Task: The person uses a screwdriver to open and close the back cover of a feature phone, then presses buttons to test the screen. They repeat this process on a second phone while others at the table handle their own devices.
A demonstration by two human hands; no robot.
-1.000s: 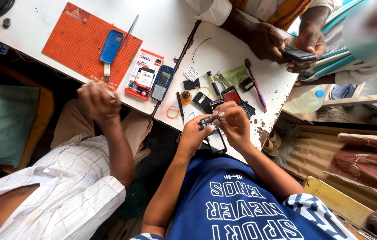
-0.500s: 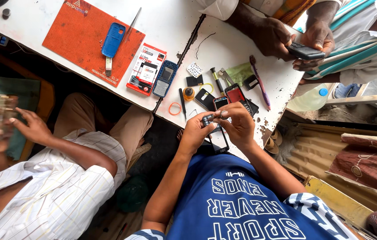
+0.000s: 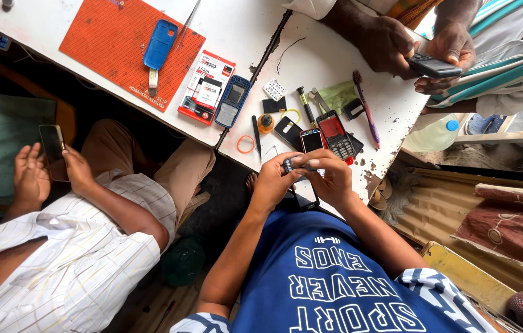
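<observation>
White table [image 3: 335, 49], small phone part [image 3: 291, 164] between both hands' fingertips [image 3: 303, 161].

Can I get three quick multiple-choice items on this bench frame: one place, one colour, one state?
1. Where does the blue phone shell lie?
A. on the orange mat
B. on the floor
C. in a bottle

2. What colour is the toothbrush?
A. yellow
B. purple
C. white

3. What are the left hand and right hand doing?
A. resting flat on the table
B. hanging apart at the sides
C. pinching one small part together

Key: 1 A, the shell sits on the mat; 2 B, its handle is purple; 3 C, both sets of fingertips meet on the part at the table edge.
</observation>
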